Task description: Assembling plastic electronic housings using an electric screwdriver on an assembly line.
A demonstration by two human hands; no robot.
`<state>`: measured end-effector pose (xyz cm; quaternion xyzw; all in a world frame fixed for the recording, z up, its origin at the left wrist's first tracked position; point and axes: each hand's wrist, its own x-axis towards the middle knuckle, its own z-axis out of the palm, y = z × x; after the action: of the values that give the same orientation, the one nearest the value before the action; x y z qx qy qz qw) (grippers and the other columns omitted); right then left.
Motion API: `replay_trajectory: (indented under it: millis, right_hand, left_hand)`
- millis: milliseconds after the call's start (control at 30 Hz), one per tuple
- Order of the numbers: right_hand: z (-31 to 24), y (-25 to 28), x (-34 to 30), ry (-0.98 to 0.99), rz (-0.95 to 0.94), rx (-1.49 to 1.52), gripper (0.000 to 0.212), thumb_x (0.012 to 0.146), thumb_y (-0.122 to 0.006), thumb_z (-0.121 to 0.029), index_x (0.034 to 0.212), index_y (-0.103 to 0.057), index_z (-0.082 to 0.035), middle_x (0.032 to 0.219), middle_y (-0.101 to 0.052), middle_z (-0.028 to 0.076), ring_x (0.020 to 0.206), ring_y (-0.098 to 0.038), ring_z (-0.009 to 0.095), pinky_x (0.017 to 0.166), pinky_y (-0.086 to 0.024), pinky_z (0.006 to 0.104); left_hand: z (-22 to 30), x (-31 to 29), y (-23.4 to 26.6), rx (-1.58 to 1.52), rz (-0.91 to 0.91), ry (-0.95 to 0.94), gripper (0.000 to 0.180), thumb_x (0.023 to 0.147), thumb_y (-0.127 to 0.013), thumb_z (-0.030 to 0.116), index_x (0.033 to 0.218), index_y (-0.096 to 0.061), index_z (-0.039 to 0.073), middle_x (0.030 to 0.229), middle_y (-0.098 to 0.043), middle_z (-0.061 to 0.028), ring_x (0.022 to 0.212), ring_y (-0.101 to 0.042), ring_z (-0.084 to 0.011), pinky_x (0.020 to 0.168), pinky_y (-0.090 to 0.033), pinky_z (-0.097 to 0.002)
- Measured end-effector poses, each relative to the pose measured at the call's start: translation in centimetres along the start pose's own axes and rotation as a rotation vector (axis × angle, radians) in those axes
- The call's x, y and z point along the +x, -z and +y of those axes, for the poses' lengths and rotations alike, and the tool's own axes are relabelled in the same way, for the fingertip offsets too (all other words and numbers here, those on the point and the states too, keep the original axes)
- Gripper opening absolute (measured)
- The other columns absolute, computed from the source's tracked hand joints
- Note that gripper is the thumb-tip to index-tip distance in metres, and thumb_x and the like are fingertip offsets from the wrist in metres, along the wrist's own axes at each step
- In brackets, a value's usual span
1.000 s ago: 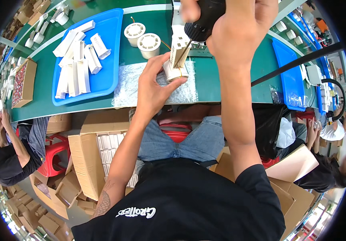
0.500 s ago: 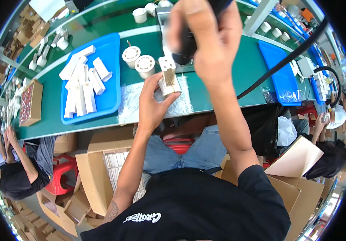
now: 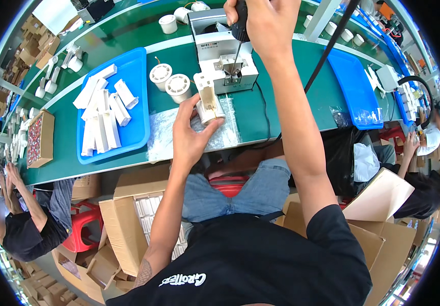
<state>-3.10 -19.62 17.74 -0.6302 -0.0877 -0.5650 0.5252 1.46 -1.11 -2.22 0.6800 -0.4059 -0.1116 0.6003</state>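
My left hand (image 3: 190, 140) grips a white light fitting (image 3: 211, 108), a round housing with an upright, open rectangular box on it, over a sheet of clear bubble wrap (image 3: 165, 135). Farther out, my right hand (image 3: 273, 30) is closed round a black electric screwdriver (image 3: 240, 24). Its thin bit points down at the metal front of a grey-and-white screw feeder (image 3: 215, 47); whether a screw sits on the tip is too small to tell. Just left of the fitting stand two round white housings (image 3: 178, 86) with slotted tops.
To the left, a blue tray (image 3: 143, 104) carries several white rectangular boxes (image 3: 108, 127). Another blue tray (image 3: 350, 86) lies at the right. A black cable (image 3: 327, 51) rises past my right arm. Open cartons (image 3: 123, 224) flank my legs, and co-workers sit on both sides.
My right hand has carried the screwdriver up and away from above the fitting to the screw feeder, which is now in plain view. My left hand still holds the fitting in nearly the same place.
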Motion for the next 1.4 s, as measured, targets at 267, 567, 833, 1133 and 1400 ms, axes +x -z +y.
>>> replay_trajectory:
  millis: [267, 567, 833, 1133, 1400]
  right_hand:
    - [-4.5, -1.0, -2.6, -0.142, 0.142, 0.136, 0.031, 0.110, -0.064, -0.018, 0.134, -0.055, 0.000, 0.068, -0.060, 0.004, 0.046, -0.053, 0.010, 0.043, -0.042, 0.0240]
    - [-2.6, -3.2, -5.4, 0.011, 0.100, 0.133, 0.036, 0.106, -0.070, -0.012, 0.133, -0.050, 0.002, 0.092, -0.063, 0.004, 0.054, -0.055, 0.005, 0.045, -0.042, 0.0217]
    - [-2.9, -3.9, -5.1, -0.068, 0.061, 0.153, 0.039, 0.104, -0.070, -0.005, 0.137, -0.052, 0.002, 0.083, -0.061, 0.000, 0.052, -0.049, 0.002, 0.045, -0.037, 0.0197]
    - [-0.2, -4.3, -6.1, 0.142, 0.086, -0.077, 0.031, 0.100, -0.071, -0.006, 0.126, -0.056, 0.002, 0.084, -0.068, 0.007, 0.057, -0.062, 0.011, 0.052, -0.048, 0.0260]
    - [-8.5, 4.5, -4.5, 0.016, 0.044, 0.558, 0.069, 0.107, -0.062, -0.044, 0.151, -0.033, 0.001, 0.093, -0.053, 0.009, 0.066, -0.052, 0.017, 0.061, -0.049, 0.0360]
  left_hand:
    - [0.3, 0.5, -0.3, 0.057, 0.023, -0.056, 0.069, 0.078, -0.095, 0.013, 0.139, -0.065, 0.003, 0.132, -0.068, -0.0146, 0.115, -0.068, -0.0287, 0.100, -0.054, -0.0379]
    - [0.1, 0.3, -0.3, 0.090, 0.035, -0.028, 0.070, 0.077, -0.096, 0.013, 0.139, -0.065, 0.000, 0.131, -0.068, -0.0155, 0.117, -0.068, -0.0297, 0.101, -0.053, -0.0385]
    - [0.2, 0.2, -0.8, 0.073, 0.039, -0.056, 0.072, 0.077, -0.096, 0.013, 0.140, -0.065, -0.001, 0.130, -0.068, -0.0169, 0.117, -0.068, -0.0301, 0.101, -0.054, -0.0391]
    - [-0.7, 0.0, 0.2, 0.153, 0.055, -0.130, 0.069, 0.076, -0.095, 0.010, 0.136, -0.064, 0.001, 0.131, -0.068, -0.0182, 0.120, -0.067, -0.0346, 0.102, -0.054, -0.0419]
    - [3.9, 0.9, 3.0, 0.230, -0.125, 0.014, 0.074, 0.083, -0.093, 0.021, 0.147, -0.058, 0.008, 0.141, -0.062, -0.0153, 0.125, -0.065, -0.0326, 0.099, -0.055, -0.0413]
